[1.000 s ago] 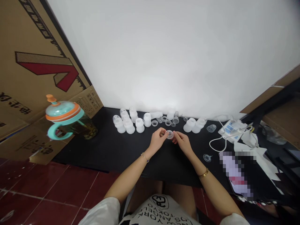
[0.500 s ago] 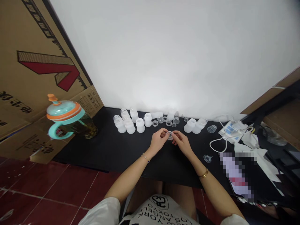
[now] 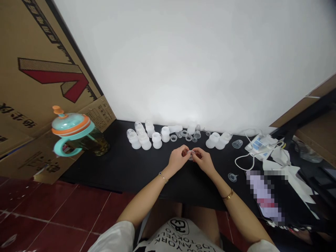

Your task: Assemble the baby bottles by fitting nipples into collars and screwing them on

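Note:
My left hand (image 3: 179, 158) and my right hand (image 3: 203, 161) meet over the black table (image 3: 126, 166), fingers closed from both sides on a small translucent bottle collar ring (image 3: 191, 152). Fingertips and thumbs cover much of the ring, so whether a nipple sits in it cannot be made out. Just beyond the hands lie loose collar rings (image 3: 188, 138) and clear nipples or caps (image 3: 197, 134). White baby bottles stand left of these, including an uncapped bottle (image 3: 156, 140) and capped bottles (image 3: 145, 140). More white bottles (image 3: 213, 140) stand to the right.
A large tumbler (image 3: 78, 134) stands at the left by cardboard boxes (image 3: 39, 80). A clear nipple (image 3: 232, 177) and a clear cap (image 3: 237, 144) lie to the right, near a white cable (image 3: 245, 168), papers (image 3: 291, 175) and a pixelated device (image 3: 265, 196). A white wall rises behind.
The ring has tilted and shows less of its face. My fingers have closed in over it, and both hands stay in nearly the same spot.

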Demonstrator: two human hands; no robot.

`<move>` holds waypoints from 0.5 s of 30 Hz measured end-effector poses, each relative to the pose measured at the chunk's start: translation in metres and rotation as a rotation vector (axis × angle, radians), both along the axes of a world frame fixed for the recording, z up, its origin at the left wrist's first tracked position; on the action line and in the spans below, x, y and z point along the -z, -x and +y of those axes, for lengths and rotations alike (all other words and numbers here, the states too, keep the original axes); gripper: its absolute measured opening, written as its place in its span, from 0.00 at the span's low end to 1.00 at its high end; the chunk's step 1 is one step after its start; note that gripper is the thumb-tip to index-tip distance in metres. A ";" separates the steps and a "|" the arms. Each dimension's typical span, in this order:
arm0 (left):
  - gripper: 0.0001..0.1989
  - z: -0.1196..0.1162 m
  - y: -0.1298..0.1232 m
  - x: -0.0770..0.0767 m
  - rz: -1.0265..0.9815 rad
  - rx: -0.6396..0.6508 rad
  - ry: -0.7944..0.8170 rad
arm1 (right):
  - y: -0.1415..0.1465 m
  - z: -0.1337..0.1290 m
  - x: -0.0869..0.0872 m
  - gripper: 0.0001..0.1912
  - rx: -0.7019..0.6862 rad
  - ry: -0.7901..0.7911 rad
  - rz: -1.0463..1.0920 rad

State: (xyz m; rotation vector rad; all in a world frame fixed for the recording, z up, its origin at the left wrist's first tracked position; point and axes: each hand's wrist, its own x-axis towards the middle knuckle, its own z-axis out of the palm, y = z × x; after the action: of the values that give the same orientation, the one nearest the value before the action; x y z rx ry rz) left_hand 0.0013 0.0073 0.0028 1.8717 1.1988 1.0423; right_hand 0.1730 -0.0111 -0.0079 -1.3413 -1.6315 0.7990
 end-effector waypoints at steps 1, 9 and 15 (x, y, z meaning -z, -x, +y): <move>0.06 0.000 0.000 0.000 -0.003 0.000 0.002 | 0.000 0.000 0.000 0.13 -0.002 -0.003 -0.005; 0.06 -0.002 0.000 -0.003 0.021 -0.013 0.018 | 0.000 -0.002 -0.003 0.12 0.012 -0.006 -0.001; 0.06 -0.002 -0.001 -0.002 0.038 -0.021 0.006 | 0.002 -0.002 -0.006 0.11 0.015 -0.010 -0.030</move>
State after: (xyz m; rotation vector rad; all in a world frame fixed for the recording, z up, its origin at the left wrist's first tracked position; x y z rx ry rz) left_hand 0.0018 0.0058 0.0046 1.8860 1.2446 1.0175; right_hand 0.1714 -0.0133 -0.0016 -1.3627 -1.6455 0.7638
